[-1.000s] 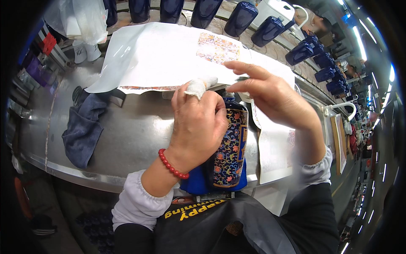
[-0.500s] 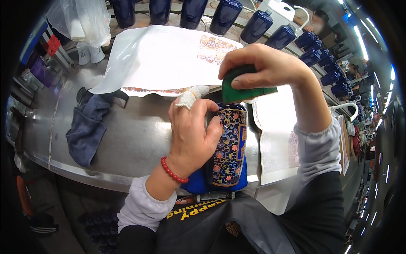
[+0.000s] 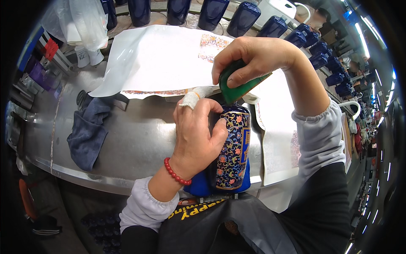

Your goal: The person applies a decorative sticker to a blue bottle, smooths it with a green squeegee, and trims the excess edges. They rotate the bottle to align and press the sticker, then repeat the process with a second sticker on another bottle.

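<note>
A dark blue bottle (image 3: 231, 156) with a colourful floral pattern and a blue panel edged in gold lies on a blue cloth pad (image 3: 197, 183) at the table's near edge. My left hand (image 3: 198, 131) holds its upper left side, thumb and forefinger pressed against it; white knit covers (image 3: 192, 99) sheathe some other fingers. Above the bottle's far end, my right hand (image 3: 258, 59) grips a green scraper (image 3: 243, 86) between thumb and fingers. Its lower edge hangs tilted close over the bottle's shoulder; whether it touches, I cannot tell.
Large white sheets with printed floral pieces (image 3: 158, 59) cover the far side of the metal table (image 3: 139, 139). A grey-blue cloth (image 3: 87, 135) lies at left. Plain dark blue bottles (image 3: 213, 15) line a curved track behind. A white jug (image 3: 275, 10) stands beyond them.
My right hand has shifted slightly left, and the scraper has tipped to a steeper slant. The blue bottles on the track have moved left. My left hand keeps its hold.
</note>
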`<action>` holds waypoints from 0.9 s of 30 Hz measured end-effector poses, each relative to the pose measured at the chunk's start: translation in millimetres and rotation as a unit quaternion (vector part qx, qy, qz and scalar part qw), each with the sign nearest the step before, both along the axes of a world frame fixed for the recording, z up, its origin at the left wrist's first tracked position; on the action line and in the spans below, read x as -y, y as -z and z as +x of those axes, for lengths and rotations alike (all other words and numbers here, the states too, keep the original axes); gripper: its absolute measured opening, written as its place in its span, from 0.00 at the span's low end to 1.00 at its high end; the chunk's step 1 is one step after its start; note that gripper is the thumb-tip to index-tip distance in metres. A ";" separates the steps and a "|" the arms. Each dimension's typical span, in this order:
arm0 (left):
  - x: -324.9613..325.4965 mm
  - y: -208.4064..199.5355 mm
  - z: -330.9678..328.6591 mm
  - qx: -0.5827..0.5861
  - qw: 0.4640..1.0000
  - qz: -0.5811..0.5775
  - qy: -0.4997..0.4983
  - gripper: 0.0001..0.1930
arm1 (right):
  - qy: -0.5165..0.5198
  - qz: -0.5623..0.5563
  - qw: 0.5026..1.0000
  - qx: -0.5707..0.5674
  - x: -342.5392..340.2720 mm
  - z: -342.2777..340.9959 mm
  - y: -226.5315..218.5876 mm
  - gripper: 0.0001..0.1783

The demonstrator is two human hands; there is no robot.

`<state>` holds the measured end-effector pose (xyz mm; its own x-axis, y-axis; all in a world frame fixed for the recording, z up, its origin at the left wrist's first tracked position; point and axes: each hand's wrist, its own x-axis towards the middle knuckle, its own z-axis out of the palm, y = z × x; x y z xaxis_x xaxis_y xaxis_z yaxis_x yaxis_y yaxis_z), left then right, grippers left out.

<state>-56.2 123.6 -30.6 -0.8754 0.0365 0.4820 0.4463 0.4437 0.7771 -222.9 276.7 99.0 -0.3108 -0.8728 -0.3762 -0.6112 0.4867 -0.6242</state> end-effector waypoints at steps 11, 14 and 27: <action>-3.0 -18.3 21.4 0.005 0.999 0.044 0.026 0.11 | -0.012 -0.043 0.998 0.044 -5.8 35.1 -19.1 0.14; -3.5 -18.1 20.3 0.012 0.999 0.027 0.023 0.09 | 0.017 -0.113 0.993 0.008 -21.9 38.3 -18.2 0.14; 1.7 -32.6 24.8 0.018 0.999 -0.010 0.043 0.07 | 0.078 -0.174 0.930 -0.314 -43.6 116.0 11.6 0.22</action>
